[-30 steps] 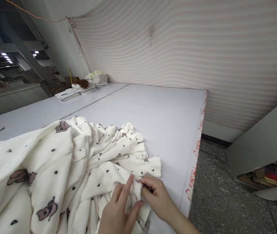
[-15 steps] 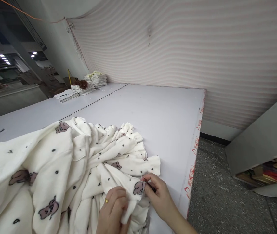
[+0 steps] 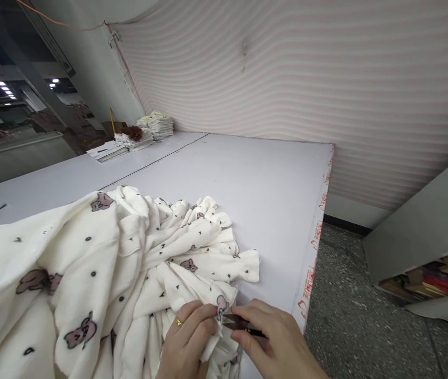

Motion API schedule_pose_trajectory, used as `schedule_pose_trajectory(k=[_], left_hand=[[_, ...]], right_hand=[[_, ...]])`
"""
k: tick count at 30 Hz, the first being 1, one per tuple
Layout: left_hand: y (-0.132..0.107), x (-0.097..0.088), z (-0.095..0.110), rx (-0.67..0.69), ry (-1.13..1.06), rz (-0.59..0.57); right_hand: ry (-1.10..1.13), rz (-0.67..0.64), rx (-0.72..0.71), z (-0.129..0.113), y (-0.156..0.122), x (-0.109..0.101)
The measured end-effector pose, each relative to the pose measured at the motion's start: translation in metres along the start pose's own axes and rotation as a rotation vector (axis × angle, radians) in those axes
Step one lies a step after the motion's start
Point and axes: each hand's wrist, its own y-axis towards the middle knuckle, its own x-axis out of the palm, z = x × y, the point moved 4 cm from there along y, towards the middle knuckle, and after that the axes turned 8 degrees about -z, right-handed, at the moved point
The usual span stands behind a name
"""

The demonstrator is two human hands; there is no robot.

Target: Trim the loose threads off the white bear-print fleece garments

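A white piece of cloth [image 3: 196, 295] printed with brownish bears and small dark marks lies just ahead of the left hand [image 3: 188, 337], its near edge bunched at that hand's fingertips. Small dark scissors [image 3: 235, 322] meet this edge between the two hands, blades slightly parted and pointing toward the left hand. A heap of matching garments [image 3: 129, 279] spreads left of and beyond the left hand, in overlapping folds; one cuff [image 3: 251, 266] juts out just ahead of the right hand [image 3: 275, 337]. The left hand's fingers cover part of the worked edge.

Under the heap, the pale tabletop [image 3: 263, 184] stretches away ahead of both hands, with red-printed tape [image 3: 311, 284] along its border right of the right hand. Far ahead and left of the hands sit white stacks [image 3: 133, 142] with a reddish-brown tuft [image 3: 132, 132] on them. A striped sheet [image 3: 287, 68] hangs beyond the tabletop; speckled floor [image 3: 346, 289] and a grey cabinet [image 3: 417, 216] are well to the right of the right hand.

The left hand, wearing a yellow ring [image 3: 179, 321], is closed in a pinch on the cloth. The right hand is curled around the scissors, thumb opposite its fingers.
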Motion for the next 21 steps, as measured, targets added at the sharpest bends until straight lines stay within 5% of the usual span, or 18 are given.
schedule_pose_trajectory(k=[21], left_hand=[[-0.0024, 0.004, -0.0038, -0.062, -0.051, 0.002]], right_hand=[[-0.124, -0.028, 0.034, -0.0062, 0.0023, -0.0014]])
